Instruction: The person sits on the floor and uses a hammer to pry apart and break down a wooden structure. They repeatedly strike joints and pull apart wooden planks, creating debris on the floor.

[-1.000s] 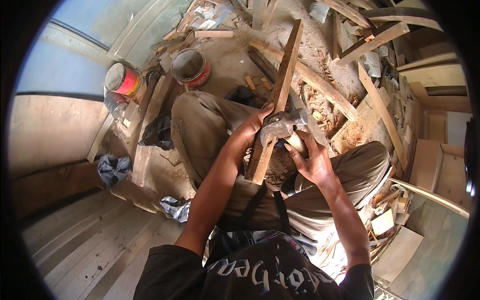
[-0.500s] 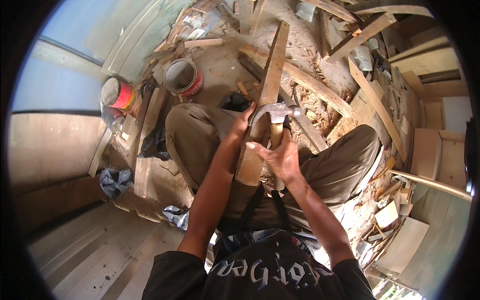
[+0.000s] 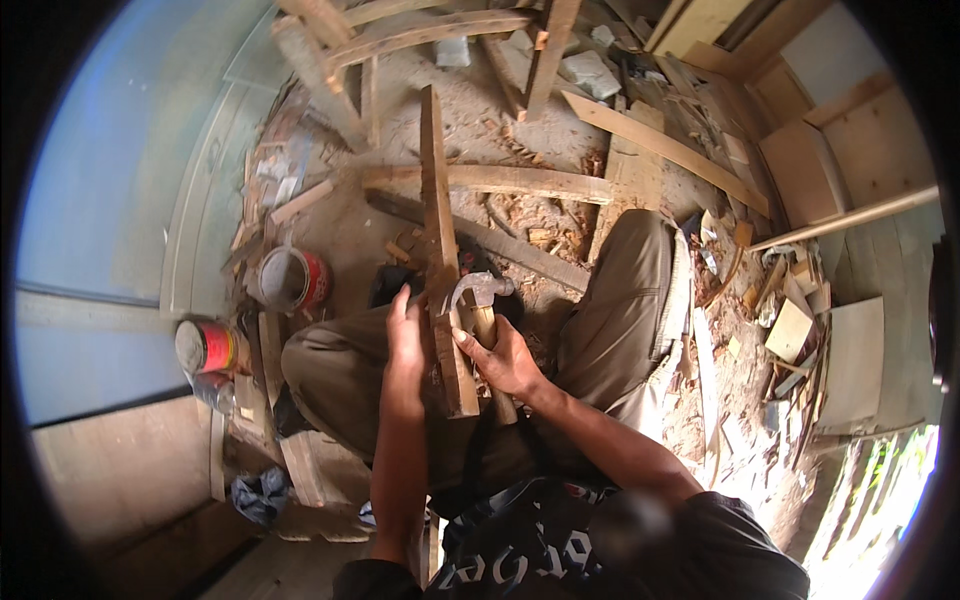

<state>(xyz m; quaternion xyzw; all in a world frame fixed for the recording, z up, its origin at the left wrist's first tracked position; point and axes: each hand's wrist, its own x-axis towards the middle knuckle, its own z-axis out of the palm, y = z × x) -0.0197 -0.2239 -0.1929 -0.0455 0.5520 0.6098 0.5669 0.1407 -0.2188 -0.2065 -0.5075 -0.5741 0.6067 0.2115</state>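
A long wooden board (image 3: 438, 220) stands out in front of me, its near end between my knees. My left hand (image 3: 405, 338) is against the board's left side, thumb pointing up, the other fingers mostly hidden behind the wood. My right hand (image 3: 508, 362) is closed round the wooden handle of a claw hammer (image 3: 478, 290), just below its metal head. The curved claw faces left, touching or very close to the board's right edge. My right thumb reaches toward the board's face.
Loose timbers (image 3: 530, 183) lie across the debris-strewn ground ahead. Two paint cans, one open (image 3: 287, 278) and one tipped (image 3: 205, 347), are at the left near a blue-grey panel (image 3: 110, 200). Wood scraps (image 3: 792, 325) pile up at the right. A wooden frame (image 3: 330, 75) stands at the far left.
The view has swung to the right, so the surroundings sit further left. The board now points more straight ahead, and the hammer is tilted slightly. Both hands keep their places on board and hammer.
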